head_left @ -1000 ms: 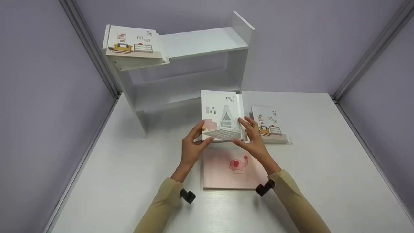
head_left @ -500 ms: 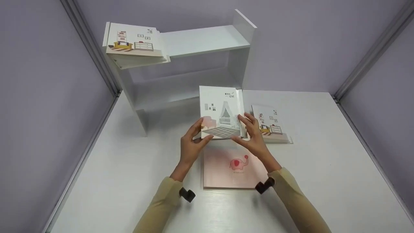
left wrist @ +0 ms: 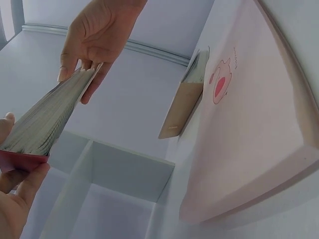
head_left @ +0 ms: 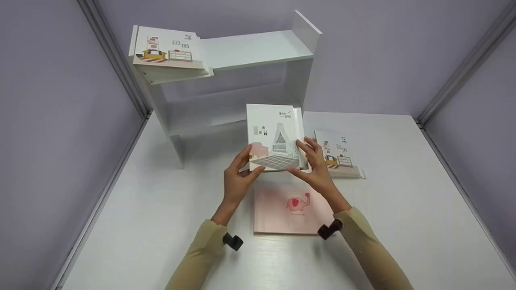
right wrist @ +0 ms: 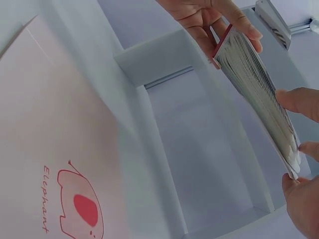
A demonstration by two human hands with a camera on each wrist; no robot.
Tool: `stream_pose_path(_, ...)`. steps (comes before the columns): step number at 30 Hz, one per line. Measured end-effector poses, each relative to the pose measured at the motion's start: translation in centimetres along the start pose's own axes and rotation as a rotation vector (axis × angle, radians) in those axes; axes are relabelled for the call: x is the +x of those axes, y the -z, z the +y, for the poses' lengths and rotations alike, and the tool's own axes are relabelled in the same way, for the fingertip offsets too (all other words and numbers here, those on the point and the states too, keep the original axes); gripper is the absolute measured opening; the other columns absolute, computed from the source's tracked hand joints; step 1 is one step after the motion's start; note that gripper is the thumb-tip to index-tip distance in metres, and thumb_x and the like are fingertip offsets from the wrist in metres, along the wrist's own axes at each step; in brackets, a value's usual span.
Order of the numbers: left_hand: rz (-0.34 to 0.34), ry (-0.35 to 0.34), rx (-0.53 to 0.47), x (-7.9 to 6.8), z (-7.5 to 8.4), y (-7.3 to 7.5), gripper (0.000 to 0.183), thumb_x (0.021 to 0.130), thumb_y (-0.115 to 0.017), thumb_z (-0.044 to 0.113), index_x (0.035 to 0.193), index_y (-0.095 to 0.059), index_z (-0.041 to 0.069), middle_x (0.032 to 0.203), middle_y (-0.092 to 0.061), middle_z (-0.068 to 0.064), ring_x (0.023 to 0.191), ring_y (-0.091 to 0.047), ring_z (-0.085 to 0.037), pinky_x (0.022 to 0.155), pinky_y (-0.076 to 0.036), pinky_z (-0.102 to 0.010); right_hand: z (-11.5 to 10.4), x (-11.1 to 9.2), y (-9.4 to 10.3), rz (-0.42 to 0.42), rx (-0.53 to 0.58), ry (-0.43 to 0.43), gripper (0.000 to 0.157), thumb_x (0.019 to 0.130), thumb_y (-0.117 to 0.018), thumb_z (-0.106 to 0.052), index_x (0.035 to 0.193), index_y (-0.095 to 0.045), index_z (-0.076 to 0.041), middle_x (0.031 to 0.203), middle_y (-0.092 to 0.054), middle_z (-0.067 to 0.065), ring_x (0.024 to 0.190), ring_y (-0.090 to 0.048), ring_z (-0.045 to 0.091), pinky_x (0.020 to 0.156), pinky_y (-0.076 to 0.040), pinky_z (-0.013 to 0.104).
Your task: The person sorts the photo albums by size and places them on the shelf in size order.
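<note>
In the head view a white photo album (head_left: 268,117), its cover printed with a grey canopy bed and pink armchair, is held up between both hands. The left hand (head_left: 236,183) grips its lower left side, thumb on the cover's bottom edge. At the lower right, the right hand (head_left: 318,171) grips it with fingertips on the cover. Both wrist views show the many leaves (left wrist: 47,117) edge-on and a red spine (right wrist: 224,42) on the left hand's side. Below the album, a pink book (head_left: 274,221) with a red elephant lies flat on the table.
A white two-tier shelf (head_left: 258,49) stands at the back left. Albums with a yellow sofa cover (head_left: 169,42) lie stacked on its top left. A similar album (head_left: 338,153) lies on the white table (head_left: 415,209), right of the hands. Walls border both sides.
Both hands have shifted the held album slightly away from the body, toward the shelf, and a little left. The grip is the same, and the other books have stayed in place.
</note>
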State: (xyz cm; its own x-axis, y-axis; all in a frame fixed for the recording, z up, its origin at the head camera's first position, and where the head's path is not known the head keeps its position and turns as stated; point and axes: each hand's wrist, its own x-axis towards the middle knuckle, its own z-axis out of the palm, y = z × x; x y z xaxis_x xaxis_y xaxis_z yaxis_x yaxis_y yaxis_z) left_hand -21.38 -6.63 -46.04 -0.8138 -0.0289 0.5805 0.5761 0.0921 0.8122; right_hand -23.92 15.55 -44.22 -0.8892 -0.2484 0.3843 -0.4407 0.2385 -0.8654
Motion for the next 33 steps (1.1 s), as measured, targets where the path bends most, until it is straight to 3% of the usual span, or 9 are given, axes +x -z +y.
stream_pose_path(14, -0.001, -0.026, -0.006, 0.3, 0.4, 0.3, 0.061, 0.079, -0.071, 0.002, 0.134, -0.044, -0.005, 0.127, -0.054, -0.022, 0.112, -0.058, -0.027, 0.077, -0.055, -0.033, -0.6, 0.4, 0.0, -0.012, -0.011, 0.029, 0.074, 0.076, -0.075, -0.002, 0.139, -0.037, 0.002, 0.148, -0.015, 0.024, 0.137, -0.02, 0.039, 0.107, -0.02, 0.061)
stream_pose_path(33, 0.038, -0.066, 0.059, 0.5, 1.4, 0.6, 0.06, 0.078, -0.072, 0.003, 0.131, -0.046, -0.005, 0.124, -0.057, -0.02, 0.113, -0.058, -0.026, 0.076, -0.055, -0.038, -1.3, 0.9, -0.1, -0.027, -0.015, 0.092, 0.073, 0.075, -0.074, 0.0, 0.138, -0.037, 0.005, 0.147, -0.014, 0.027, 0.138, -0.015, 0.041, 0.106, -0.021, 0.062)
